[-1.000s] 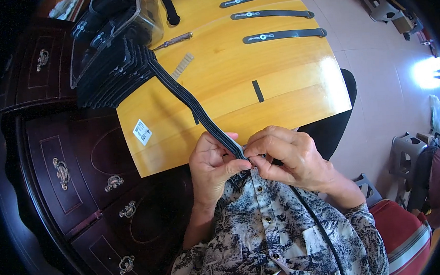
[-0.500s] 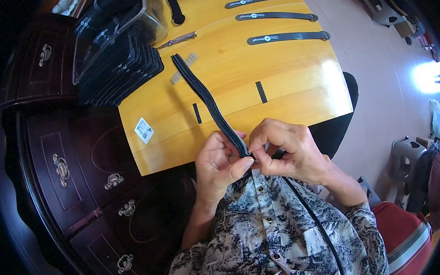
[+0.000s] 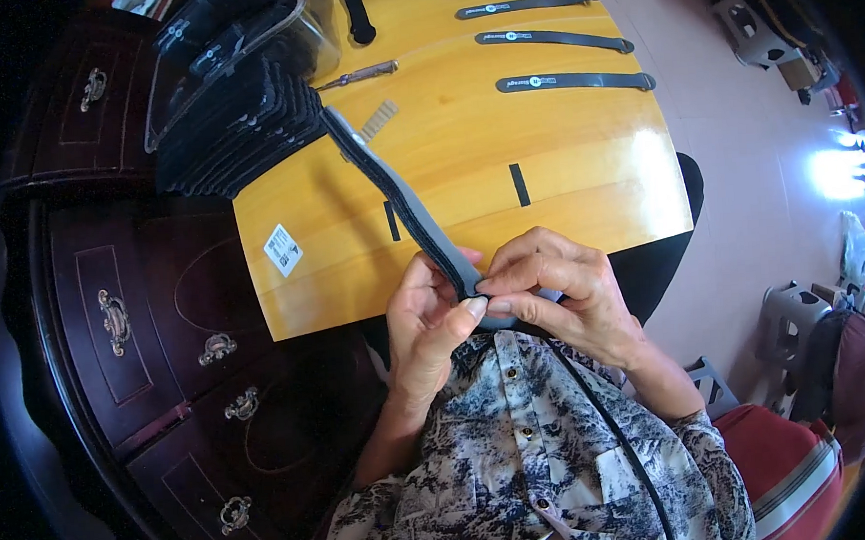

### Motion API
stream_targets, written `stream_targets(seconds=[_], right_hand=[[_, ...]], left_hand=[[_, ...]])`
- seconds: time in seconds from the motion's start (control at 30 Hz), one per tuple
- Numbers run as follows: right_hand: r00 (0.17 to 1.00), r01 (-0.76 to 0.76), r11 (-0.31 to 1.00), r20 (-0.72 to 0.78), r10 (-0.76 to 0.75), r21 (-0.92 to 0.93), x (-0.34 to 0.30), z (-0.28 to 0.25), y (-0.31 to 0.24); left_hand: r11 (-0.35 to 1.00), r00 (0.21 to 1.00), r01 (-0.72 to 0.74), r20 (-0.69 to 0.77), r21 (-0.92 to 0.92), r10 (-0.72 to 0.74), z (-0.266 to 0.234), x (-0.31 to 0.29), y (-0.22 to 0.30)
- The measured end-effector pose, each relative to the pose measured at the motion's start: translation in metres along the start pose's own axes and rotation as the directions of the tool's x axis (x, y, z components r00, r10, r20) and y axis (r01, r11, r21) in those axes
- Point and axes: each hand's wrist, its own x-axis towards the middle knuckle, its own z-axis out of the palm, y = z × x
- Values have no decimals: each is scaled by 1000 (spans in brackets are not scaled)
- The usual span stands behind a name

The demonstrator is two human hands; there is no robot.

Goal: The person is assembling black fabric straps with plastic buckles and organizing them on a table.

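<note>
A long black-and-grey hook-and-loop strap (image 3: 399, 192) rises from my hands and slants up to the left over the table. My left hand (image 3: 427, 319) pinches its lower end between thumb and fingers. Close beside it, my right hand (image 3: 561, 288) pinches the same end with thumb and forefinger. The fingertips nearly meet, and they hide the detail of the strap's end. Farther off lie three similar straps, the nearest a grey strap (image 3: 574, 83) laid flat with a ring at its right end.
Stacked black straps (image 3: 249, 128) stand at the table's left, beside a clear plastic bin (image 3: 317, 27) holding more. A screwdriver (image 3: 364, 74) lies near them. The yellow table (image 3: 326, 285) carries a white label (image 3: 283, 249) and two short black strips. Dark wooden drawers (image 3: 113, 326) flank the left side.
The strap has turned in my hands, so more of its grey face shows, and its far end has shifted slightly left. Both hands keep their pinch near the same spot.
</note>
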Motion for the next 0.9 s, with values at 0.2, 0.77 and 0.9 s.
stream_targets(seconds=[0.2,0.77,0.9], right_hand=[[990,-88,996,-112,90,18,-5,19,-6],[997,-65,995,-32,68,82,2,14,-2],[985,171,964,4,-174,-205,8,13,-5]], left_hand=[[1000,1000,-29,-3,1,29,1,1,-8],[982,990,133,-29,-132,-138,1,0,-10],[994,997,72,-30,-85,-75,-4,-1,-16]])
